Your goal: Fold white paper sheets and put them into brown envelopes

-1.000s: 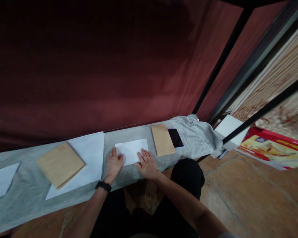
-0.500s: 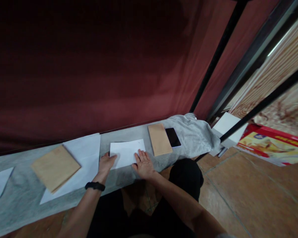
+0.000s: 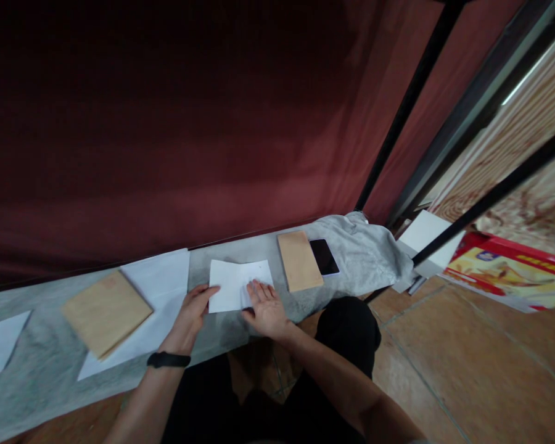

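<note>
both hands (image 3: 231,311) on white paper (image 3: 234,285)

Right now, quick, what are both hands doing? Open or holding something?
Left hand: fingers at the left edge of the white paper; whether it grips cannot be told.
Right hand: open, palm flat on the paper.

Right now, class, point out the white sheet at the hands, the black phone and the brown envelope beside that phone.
white sheet (image 3: 226,285): head view, on its bare upper left part.
black phone (image 3: 324,256): head view, middle of its screen.
brown envelope (image 3: 300,261): head view, middle of its face.
</note>
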`<act>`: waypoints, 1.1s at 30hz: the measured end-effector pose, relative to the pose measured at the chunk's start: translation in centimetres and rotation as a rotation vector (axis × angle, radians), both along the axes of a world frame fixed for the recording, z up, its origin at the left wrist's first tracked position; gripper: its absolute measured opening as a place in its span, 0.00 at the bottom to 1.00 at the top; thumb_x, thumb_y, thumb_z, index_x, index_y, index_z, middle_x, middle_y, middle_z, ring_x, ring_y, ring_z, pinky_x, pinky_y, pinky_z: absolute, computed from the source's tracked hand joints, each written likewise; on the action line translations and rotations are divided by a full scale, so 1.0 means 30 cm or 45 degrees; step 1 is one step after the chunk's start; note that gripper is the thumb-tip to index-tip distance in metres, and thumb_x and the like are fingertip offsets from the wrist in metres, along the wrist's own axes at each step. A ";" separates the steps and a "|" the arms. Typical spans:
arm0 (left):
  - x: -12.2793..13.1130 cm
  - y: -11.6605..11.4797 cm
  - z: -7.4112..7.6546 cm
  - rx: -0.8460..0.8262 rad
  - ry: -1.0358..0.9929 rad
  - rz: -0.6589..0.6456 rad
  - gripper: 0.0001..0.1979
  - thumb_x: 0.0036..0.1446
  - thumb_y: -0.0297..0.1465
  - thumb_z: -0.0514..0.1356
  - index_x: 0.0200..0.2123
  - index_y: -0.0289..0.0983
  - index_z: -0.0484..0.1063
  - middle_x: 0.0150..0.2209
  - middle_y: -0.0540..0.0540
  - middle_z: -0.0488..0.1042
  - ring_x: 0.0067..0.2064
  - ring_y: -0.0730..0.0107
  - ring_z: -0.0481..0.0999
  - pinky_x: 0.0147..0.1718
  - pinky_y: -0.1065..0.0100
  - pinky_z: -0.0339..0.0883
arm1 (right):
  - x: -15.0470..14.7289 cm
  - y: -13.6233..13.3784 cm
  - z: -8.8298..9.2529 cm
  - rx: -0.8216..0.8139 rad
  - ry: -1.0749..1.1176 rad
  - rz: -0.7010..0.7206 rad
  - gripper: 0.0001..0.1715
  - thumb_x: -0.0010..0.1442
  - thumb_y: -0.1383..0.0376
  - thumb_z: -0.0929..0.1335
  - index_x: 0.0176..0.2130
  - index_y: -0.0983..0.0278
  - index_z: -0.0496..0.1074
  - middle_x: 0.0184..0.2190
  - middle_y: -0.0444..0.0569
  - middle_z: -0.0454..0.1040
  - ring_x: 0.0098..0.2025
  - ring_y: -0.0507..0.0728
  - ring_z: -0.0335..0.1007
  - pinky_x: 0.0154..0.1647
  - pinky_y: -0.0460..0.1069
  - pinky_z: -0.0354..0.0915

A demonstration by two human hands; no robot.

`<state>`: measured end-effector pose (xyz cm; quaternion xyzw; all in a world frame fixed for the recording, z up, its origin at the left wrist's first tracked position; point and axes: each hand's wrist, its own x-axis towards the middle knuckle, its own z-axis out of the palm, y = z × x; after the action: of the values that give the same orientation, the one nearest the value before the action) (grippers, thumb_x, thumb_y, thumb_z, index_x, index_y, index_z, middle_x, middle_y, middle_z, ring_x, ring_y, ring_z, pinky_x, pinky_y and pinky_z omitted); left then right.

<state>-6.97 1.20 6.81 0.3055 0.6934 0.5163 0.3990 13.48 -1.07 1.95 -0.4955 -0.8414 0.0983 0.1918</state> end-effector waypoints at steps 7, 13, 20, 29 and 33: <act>0.158 0.002 0.159 0.264 -0.264 -0.269 0.20 0.39 0.44 0.71 0.30 0.37 0.73 0.29 0.51 0.76 0.32 0.70 0.75 0.33 0.70 0.69 | 0.014 0.036 0.108 -0.154 0.393 -0.015 0.25 0.72 0.64 0.56 0.63 0.59 0.67 0.62 0.47 0.72 0.59 0.55 0.71 0.60 0.50 0.66; 0.290 0.007 0.080 0.224 -0.479 -0.233 0.21 0.34 0.41 0.75 0.29 0.35 0.75 0.27 0.50 0.76 0.30 0.75 0.74 0.32 0.72 0.67 | -0.021 0.037 0.078 -0.663 0.896 -0.057 0.19 0.63 0.68 0.65 0.53 0.62 0.72 0.40 0.48 0.80 0.40 0.57 0.75 0.45 0.51 0.71; 0.290 -0.014 0.071 0.335 -0.622 -0.291 0.19 0.41 0.36 0.74 0.37 0.36 0.77 0.34 0.48 0.78 0.35 0.72 0.77 0.38 0.69 0.70 | -0.035 0.064 0.070 -1.008 1.564 -0.146 0.08 0.63 0.58 0.69 0.36 0.60 0.74 0.30 0.42 0.76 0.33 0.55 0.75 0.42 0.52 0.73; 0.124 -0.020 0.077 0.307 -0.288 0.243 0.14 0.54 0.41 0.66 0.41 0.40 0.74 0.43 0.46 0.77 0.44 0.65 0.77 0.39 0.66 0.73 | 0.047 0.085 0.181 -1.414 2.446 -0.083 0.16 0.56 0.64 0.77 0.27 0.61 0.67 0.23 0.41 0.76 0.31 0.54 0.79 0.43 0.52 0.77; 0.094 -0.049 0.052 -0.101 -0.802 -0.136 0.20 0.57 0.46 0.64 0.47 0.40 0.73 0.44 0.42 0.79 0.43 0.56 0.80 0.38 0.55 0.77 | 0.054 0.103 0.182 -1.547 2.665 -0.174 0.11 0.58 0.71 0.73 0.30 0.62 0.68 0.25 0.41 0.77 0.32 0.53 0.79 0.44 0.49 0.76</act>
<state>-4.15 -0.26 8.38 0.1509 0.5384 0.5365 0.6321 15.11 2.03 7.42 -0.2288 -0.0681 0.8199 0.5203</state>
